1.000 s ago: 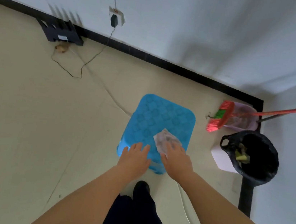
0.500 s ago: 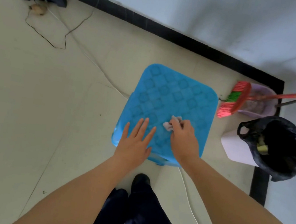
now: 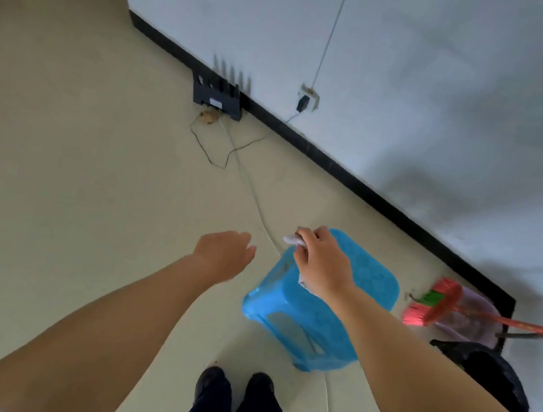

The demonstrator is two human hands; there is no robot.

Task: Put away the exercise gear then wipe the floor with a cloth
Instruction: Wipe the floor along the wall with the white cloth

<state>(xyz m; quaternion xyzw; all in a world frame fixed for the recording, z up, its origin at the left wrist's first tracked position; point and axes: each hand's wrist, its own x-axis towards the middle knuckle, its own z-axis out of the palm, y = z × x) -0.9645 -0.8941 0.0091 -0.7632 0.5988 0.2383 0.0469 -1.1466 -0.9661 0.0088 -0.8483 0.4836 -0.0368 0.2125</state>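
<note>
My right hand (image 3: 323, 264) grips a small pale cloth (image 3: 293, 240), lifted above the near left part of a blue plastic stool (image 3: 314, 318). Only a bunched end of the cloth shows past my fingers, and a small bit below my palm. My left hand (image 3: 224, 251) hangs in the air to the left of the stool, fingers loosely curled, holding nothing. The beige floor (image 3: 76, 180) spreads out to the left. No exercise gear is in view.
A black router (image 3: 217, 95) stands by the wall, with cables (image 3: 220, 161) trailing across the floor toward the stool. A red broom (image 3: 429, 304) in a dustpan and a black-lined bin (image 3: 496, 377) sit in the right corner. My shoes (image 3: 234, 384) are at the bottom.
My right hand has lifted the cloth off the stool top. My left hand has come off the stool and moved left. The view has swung left and up.
</note>
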